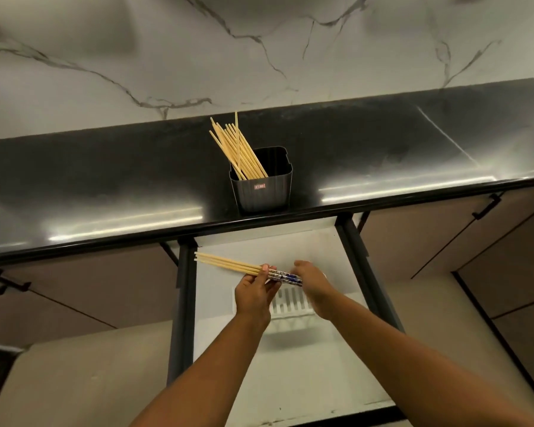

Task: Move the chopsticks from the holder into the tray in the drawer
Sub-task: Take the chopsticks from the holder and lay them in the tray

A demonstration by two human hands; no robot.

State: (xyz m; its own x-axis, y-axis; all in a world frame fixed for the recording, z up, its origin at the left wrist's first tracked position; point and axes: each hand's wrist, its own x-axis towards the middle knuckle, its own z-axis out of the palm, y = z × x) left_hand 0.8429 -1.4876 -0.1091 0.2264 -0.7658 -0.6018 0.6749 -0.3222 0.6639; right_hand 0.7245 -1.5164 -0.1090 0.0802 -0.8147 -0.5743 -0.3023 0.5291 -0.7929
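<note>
A black square holder (264,189) stands at the front edge of the dark counter, with several pale wooden chopsticks (233,146) leaning left in it. Below it a white drawer (290,365) is pulled out. Over the drawer my left hand (255,292) grips a small bundle of chopsticks (228,264) with blue patterned ends, held level and pointing left. My right hand (313,286) touches the bundle's patterned end. A white slotted tray (290,303) lies in the drawer under both hands, mostly hidden by them.
The black counter (105,186) runs across the view with a marble backsplash (259,50) behind it. Brown cabinet fronts with black handles (487,206) flank the drawer on both sides. The drawer's black side rails (182,303) rise left and right of my arms.
</note>
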